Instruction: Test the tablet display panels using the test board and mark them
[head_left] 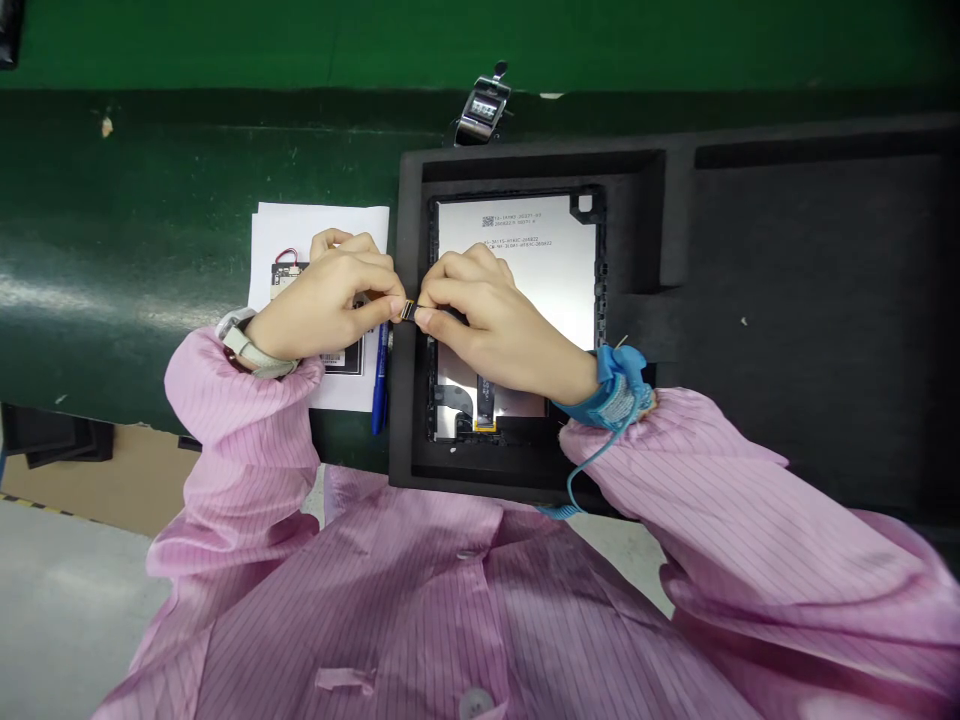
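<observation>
Between the fingertips of my two hands is a small black flex cable (pixel 409 310) with gold-coloured edging. My left hand (pixel 341 295) pinches its left end, above the papers. From the other side, my right hand (pixel 487 315) pinches its right end, over the left wall of the black foam tray. Beneath my right hand lies a tablet display panel (pixel 525 270) with a silver back, a dark frame and printed codes. Another dark ribbon cable (pixel 486 400) shows on the panel's lower part. Behind my left hand, a circuit board or battery with red wires (pixel 289 262) is partly hidden.
The foam tray (pixel 409 400) has a second, wide compartment on the right. White papers (pixel 345 395) and a blue pen (pixel 380 380) lie left of it on the green table (pixel 150 230). A metal tally counter (pixel 481 108) stands behind. A blue wrist-strap cord (pixel 574 485) hangs from my right wrist.
</observation>
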